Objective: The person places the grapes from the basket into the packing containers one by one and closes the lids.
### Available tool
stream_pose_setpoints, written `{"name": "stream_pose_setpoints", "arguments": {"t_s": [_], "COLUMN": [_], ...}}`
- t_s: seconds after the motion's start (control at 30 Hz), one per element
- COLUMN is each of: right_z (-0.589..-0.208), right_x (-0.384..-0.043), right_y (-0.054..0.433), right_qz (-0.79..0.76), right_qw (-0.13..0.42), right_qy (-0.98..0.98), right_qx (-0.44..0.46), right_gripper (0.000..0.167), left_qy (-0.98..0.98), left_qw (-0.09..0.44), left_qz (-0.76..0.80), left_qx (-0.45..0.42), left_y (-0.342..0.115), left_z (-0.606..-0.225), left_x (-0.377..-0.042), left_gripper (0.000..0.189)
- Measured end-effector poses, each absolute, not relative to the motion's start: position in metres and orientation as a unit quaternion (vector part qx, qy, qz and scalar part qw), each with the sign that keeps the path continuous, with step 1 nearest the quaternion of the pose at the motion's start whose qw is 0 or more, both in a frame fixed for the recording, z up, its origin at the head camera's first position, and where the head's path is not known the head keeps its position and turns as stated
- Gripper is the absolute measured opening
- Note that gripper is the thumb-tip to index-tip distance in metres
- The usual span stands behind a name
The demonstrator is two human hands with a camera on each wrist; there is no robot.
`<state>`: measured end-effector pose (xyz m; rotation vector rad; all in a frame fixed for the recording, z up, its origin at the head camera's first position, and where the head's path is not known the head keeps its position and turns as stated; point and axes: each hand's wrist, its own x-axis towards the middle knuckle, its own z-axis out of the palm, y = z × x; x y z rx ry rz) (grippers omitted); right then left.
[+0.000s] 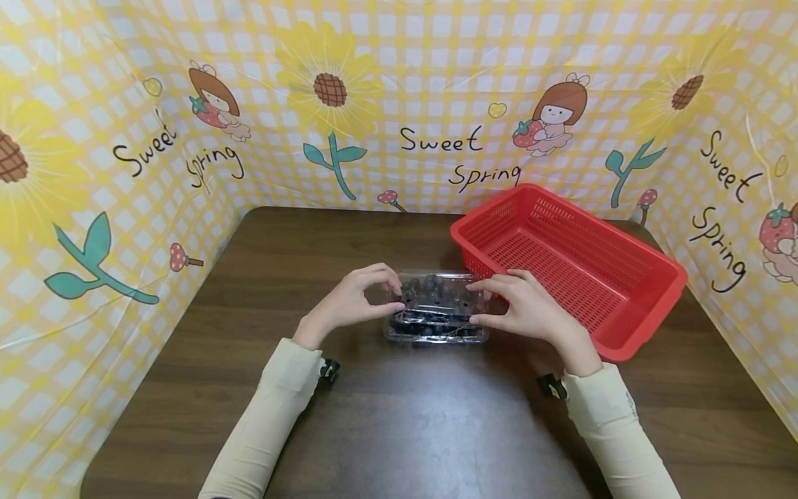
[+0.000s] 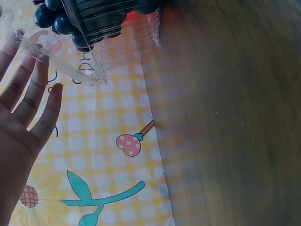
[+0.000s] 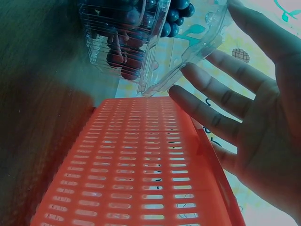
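Note:
A clear plastic clamshell box (image 1: 434,335) of dark grapes (image 3: 127,59) sits on the table between the hands. Its hinged lid (image 1: 436,296) is raised at an angle, with a gap to the base in both wrist views. The left hand (image 1: 349,299) holds the lid's left end between thumb and fingers; in the left wrist view its fingertips (image 2: 43,54) touch the lid's edge. At the opposite end, the right hand (image 1: 530,310) holds the lid likewise, its thumb and fingers spread around the rim in the right wrist view. Grapes show through the clear plastic.
A red perforated basket (image 1: 648,326) stands to the right and behind the box, its near left side close to the right hand. The brown wooden table (image 1: 399,423) is bordered by a yellow checked cloth (image 1: 399,104) at the back and sides.

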<state>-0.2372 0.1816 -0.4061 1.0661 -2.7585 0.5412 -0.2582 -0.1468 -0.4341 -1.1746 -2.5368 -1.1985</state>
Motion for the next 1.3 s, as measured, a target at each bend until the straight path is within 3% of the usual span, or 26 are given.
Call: {"name": "stream_pose_setpoints", "arguments": {"t_s": [1.3], "right_z": [-0.4079], "right_x": [-0.2351], "right_y": [0.1787], "right_qz": [0.194], "right_qw": [0.012], "right_qy": [-0.928], "right_qx": [0.319], "right_gripper": [0.054], "left_qy": [-0.859], "left_qw": [-0.021], "left_qz": [-0.365], "left_qx": [-0.359], "left_y": [-0.1449], "left_z": [-0.4352], "left_x": [-0.2552], "left_gripper": [0.031]}}
